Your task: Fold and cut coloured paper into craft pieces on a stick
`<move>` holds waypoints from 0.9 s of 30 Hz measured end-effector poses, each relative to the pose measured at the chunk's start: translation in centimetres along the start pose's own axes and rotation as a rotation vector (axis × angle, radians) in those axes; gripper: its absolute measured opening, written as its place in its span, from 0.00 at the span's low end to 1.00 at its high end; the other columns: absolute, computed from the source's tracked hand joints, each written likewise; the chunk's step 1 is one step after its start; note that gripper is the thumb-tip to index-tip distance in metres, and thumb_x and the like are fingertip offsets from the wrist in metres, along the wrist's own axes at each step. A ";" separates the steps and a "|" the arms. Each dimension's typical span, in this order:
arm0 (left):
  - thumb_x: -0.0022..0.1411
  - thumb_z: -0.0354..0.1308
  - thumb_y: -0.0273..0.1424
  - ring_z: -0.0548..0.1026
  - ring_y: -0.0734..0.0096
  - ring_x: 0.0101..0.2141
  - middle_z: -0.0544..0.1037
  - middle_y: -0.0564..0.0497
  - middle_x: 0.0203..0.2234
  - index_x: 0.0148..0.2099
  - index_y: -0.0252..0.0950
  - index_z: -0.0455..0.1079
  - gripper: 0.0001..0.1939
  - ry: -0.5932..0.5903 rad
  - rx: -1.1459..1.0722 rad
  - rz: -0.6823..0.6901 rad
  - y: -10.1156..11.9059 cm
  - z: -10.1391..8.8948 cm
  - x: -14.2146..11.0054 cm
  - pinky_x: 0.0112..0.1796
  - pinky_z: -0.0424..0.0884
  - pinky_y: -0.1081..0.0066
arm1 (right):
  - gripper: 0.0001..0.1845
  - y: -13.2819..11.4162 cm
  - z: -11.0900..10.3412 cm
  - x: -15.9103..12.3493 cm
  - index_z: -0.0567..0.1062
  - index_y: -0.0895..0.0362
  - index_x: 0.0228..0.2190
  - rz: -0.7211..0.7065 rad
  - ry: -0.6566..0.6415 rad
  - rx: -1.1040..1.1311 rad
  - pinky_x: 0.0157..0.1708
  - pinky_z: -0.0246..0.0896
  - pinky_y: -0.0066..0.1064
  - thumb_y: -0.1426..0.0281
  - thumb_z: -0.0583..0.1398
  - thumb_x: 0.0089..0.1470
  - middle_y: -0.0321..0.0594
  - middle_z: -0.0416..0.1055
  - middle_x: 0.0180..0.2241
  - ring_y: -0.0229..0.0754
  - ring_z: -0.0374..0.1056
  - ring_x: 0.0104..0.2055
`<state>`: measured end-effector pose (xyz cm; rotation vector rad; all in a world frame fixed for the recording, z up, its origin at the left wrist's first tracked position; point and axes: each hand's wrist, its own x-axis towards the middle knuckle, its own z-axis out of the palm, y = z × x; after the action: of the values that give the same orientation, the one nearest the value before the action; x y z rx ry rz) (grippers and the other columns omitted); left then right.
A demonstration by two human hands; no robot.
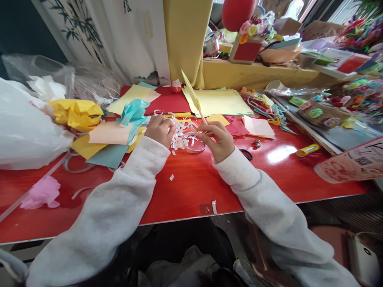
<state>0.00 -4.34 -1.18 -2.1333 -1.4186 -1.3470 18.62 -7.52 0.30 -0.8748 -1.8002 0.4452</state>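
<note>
My right hand (220, 137) pinches the thin stem of a pale yellow pointed paper piece (190, 89), which stands up and tilts to the left. Just left of those fingers, a clear ring like a tape roll (194, 150) lies on the table. White paper scraps (178, 139) are heaped between my hands. My left hand (160, 128) is closed at the left edge of this heap, its fingers curled downward; whatever it may hold is hidden. Close behind it sits a crumpled teal paper (134, 111).
Yellow sheets (223, 101) and a red sheet (170, 100) lie at the back. Black scissor handles (245, 154) show beside my right wrist. A patterned cup (353, 161) and a yellow glue stick (308, 150) are at right. A white plastic bag (28, 127) bulges at left.
</note>
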 end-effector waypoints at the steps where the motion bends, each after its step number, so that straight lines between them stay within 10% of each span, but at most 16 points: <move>1: 0.48 0.55 0.30 0.64 0.68 0.32 0.67 0.49 0.25 0.27 0.36 0.66 0.02 -0.016 0.022 0.010 -0.1 0.2 -0.1 0.35 0.63 0.66 | 0.10 0.0 0.0 0.0 0.71 0.53 0.32 0.009 0.005 0.010 0.33 0.63 0.31 0.65 0.56 0.45 0.38 0.63 0.33 0.34 0.62 0.33; 9: 0.51 0.53 0.31 0.70 0.73 0.31 0.73 0.51 0.29 0.36 0.37 0.68 0.09 -0.419 -0.505 -0.280 2.4 -0.7 0.2 0.35 0.66 0.69 | 0.15 0.3 0.4 -0.2 0.69 0.54 0.38 0.072 0.018 0.132 0.37 0.64 0.32 0.63 0.55 0.47 0.40 0.62 0.39 0.35 0.63 0.37; 15: 0.50 0.55 0.35 0.71 0.73 0.34 0.73 0.49 0.35 0.41 0.37 0.65 0.15 -0.389 -0.903 -0.408 5.2 -1.2 -0.2 0.32 0.69 0.72 | 0.22 -0.2 0.9 -0.2 0.65 0.51 0.44 0.104 -0.056 0.164 0.49 0.56 0.37 0.56 0.48 0.50 0.41 0.58 0.49 0.39 0.53 0.53; 27: 0.49 0.56 0.32 0.68 0.75 0.37 0.68 0.51 0.34 0.36 0.38 0.68 0.10 -0.268 -0.808 -0.189 5.2 -0.5 -1.0 0.34 0.69 0.73 | 0.34 -0.8 2.3 -0.2 0.49 0.48 0.53 0.303 -0.168 0.477 0.43 0.61 0.35 0.52 0.26 0.49 0.39 0.49 0.55 0.35 0.51 0.55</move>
<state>3.93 -7.85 -0.34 -2.8067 -1.3261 -2.0294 16.28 -7.96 -0.14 -0.7855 -1.6086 1.1199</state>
